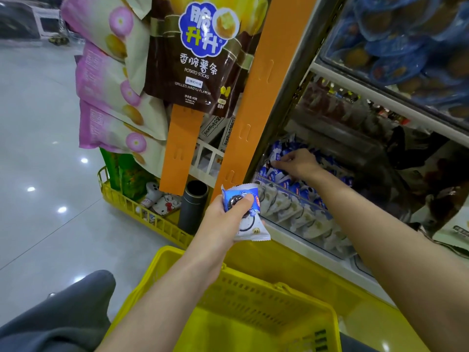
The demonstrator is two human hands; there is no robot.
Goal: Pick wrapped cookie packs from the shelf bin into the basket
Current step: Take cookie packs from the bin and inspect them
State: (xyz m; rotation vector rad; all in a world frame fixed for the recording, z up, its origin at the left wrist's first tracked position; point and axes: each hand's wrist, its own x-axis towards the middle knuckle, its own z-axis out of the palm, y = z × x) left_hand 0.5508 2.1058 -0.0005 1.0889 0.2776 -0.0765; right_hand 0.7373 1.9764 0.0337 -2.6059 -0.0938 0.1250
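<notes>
My left hand (229,219) grips a blue-and-white wrapped cookie pack (247,212), held above the far rim of the yellow basket (253,316). The basket stands on the floor below me with nothing visible inside. My right hand (297,165) reaches into the clear shelf bin (304,214), which is full of several blue-and-white cookie packs (291,207). Its fingers pinch one pack near the bin's far left corner.
An orange display strip (253,97) with hanging potato-stick bags (195,54) stands left of the shelf. A yellow wire rack (132,204) with small goods and a dark cylinder (193,207) sits behind the basket. Shiny tiled floor lies to the left. My knee shows at lower left.
</notes>
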